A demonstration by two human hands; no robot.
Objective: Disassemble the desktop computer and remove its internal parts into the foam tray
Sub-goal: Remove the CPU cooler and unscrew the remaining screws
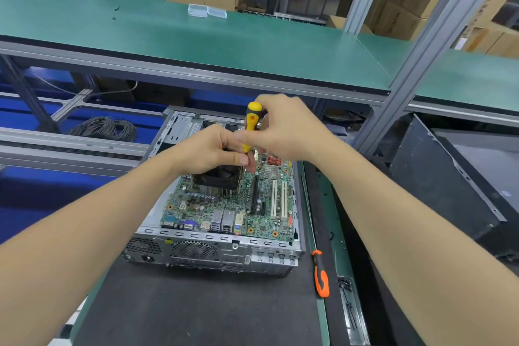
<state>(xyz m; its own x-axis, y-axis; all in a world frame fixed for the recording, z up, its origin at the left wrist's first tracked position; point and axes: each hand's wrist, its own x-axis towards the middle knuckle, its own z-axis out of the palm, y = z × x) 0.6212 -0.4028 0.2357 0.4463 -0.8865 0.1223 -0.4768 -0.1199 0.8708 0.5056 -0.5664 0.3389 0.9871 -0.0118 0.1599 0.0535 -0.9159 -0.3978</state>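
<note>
An open desktop case (213,253) lies on a black mat, its green motherboard (261,205) exposed. A black CPU cooler fan (217,177) sits on the board's far left part. A yellow-and-black screwdriver (252,121) stands upright over the cooler's right side. My right hand (283,129) grips its handle from the right. My left hand (213,149) curls its fingers round the lower shaft just above the cooler. The screwdriver's tip is hidden behind my fingers. No foam tray is in view.
An orange-and-black screwdriver (321,275) lies on the mat right of the case. A dark case panel (449,194) leans at the right. A green shelf (196,36) overhangs the bench, carried by a metal post (415,64). A cable coil (104,128) lies far left.
</note>
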